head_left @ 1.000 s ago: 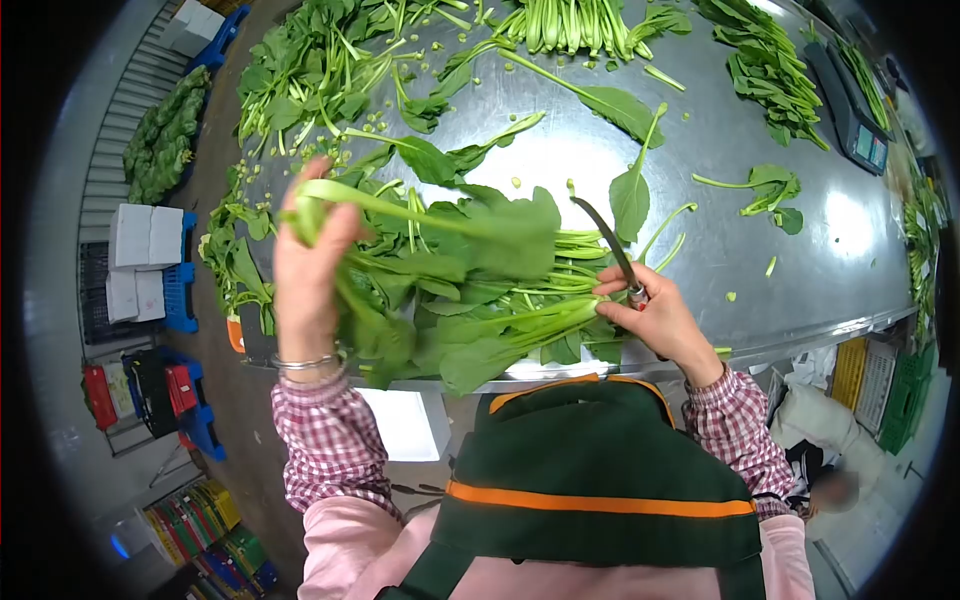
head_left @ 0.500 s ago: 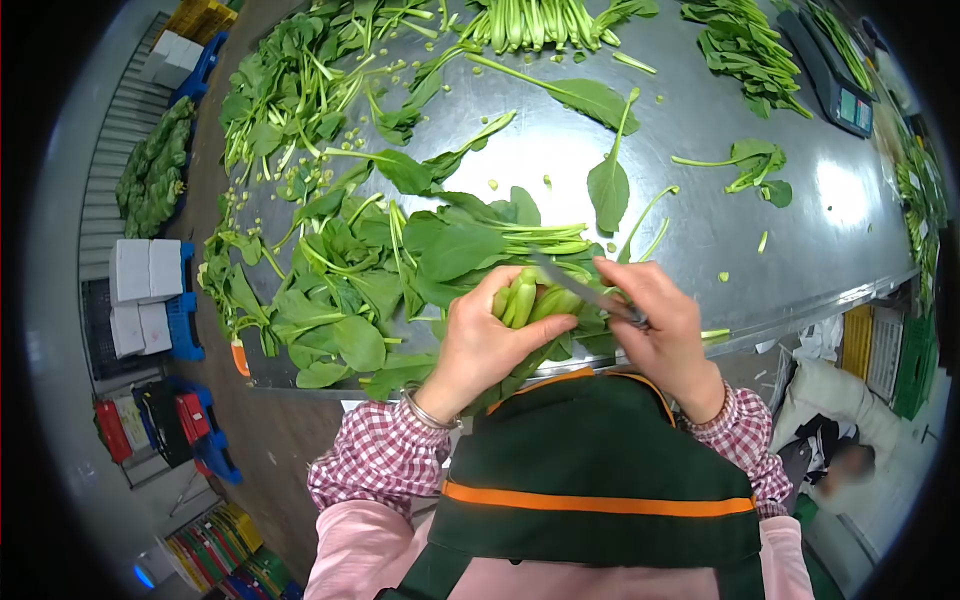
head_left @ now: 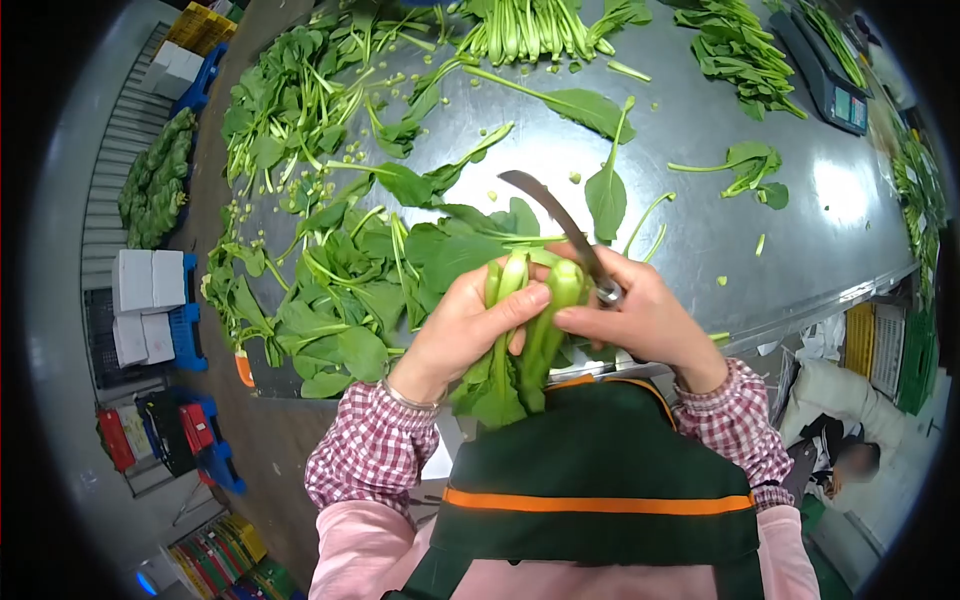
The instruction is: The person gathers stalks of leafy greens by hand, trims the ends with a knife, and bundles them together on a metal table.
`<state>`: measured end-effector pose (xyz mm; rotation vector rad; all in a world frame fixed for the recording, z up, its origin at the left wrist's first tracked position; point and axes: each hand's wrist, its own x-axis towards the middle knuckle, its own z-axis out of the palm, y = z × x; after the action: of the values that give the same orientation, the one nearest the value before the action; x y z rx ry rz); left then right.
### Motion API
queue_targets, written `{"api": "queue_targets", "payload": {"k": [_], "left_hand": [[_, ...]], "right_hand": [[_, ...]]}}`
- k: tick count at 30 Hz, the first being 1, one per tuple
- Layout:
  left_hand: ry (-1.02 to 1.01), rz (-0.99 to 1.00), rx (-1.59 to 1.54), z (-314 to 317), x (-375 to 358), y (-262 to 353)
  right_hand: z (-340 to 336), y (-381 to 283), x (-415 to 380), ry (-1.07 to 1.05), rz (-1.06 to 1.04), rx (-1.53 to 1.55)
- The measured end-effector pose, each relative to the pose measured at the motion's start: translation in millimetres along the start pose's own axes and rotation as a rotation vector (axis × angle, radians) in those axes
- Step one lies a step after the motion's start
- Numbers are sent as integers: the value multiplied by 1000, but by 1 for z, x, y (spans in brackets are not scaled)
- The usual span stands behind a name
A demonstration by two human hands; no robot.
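My left hand [head_left: 465, 325] is closed round leafy green stalks [head_left: 505, 365], their pale cut ends up and their leaves hanging toward my apron. My right hand [head_left: 650, 315] grips a knife [head_left: 548, 203] with a dark curved blade, which points up and to the left. The right thumb and fingers also press on a thick green stalk [head_left: 562, 290] beside the left hand. The knife's handle is mostly hidden in my palm. Just beyond my hands lies a pile of loose leafy greens [head_left: 360, 280] on the metal table [head_left: 720, 230].
Trimmed bunches [head_left: 525, 30] lie at the table's far side, with more greens [head_left: 735, 55] beside a scale [head_left: 840, 95] at the right. Single leaves [head_left: 605, 195] and small cut bits are scattered about. White boxes [head_left: 135, 280] stand at the left; a person [head_left: 840, 465] is at the lower right.
The knife has swung up away from the stalk ends and its blade now points up-left. The stalks are more upright, and my right fingers have come onto one of them.
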<state>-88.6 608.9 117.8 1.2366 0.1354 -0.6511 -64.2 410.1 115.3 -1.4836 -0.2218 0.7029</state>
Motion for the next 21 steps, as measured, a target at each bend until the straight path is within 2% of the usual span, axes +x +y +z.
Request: {"api": "queue_targets", "payload": {"k": [2,3,4,5,6,8,9,10,12,13,14,16,17,20,21], "left_hand": [[-13,-19,20,-1,0,3],[-27,100,106,2,-1,3],[-37,216,190,3,-3,2],[-9,215,188,-1,-4,2],[119,242,386,-8,-4,1],[213,221,564,-15,-9,13],[197,221,529,-15,-12,19],[200,219,526,-15,-14,24],[250,279,545,-16,-16,35],[295,244,409,-13,-15,41],[321,275,415,-16,-13,44],[279,188,252,-20,-16,50],[281,188,248,-25,-20,54],[-10,13,561,-53,-44,76],[2,112,486,-67,-54,75]], "right_hand": [[-1,22,8,84,-96,-173],[1,22,10,80,-93,-171],[4,22,11,131,-202,-300],[5,19,13,180,-314,-431],[3,12,14,173,-315,-432],[-4,-11,14,27,100,-251],[-7,-18,18,5,131,-310],[-9,-22,24,1,133,-312],[-9,-30,38,-98,-334,-368],[-8,-43,38,-243,-103,-216],[-3,-44,42,-247,-107,-220],[8,-45,52,-204,-173,-251],[7,-54,55,-201,-80,-367],[-5,-60,76,-63,-169,-654],[-11,-59,87,-21,-214,-466]]}}
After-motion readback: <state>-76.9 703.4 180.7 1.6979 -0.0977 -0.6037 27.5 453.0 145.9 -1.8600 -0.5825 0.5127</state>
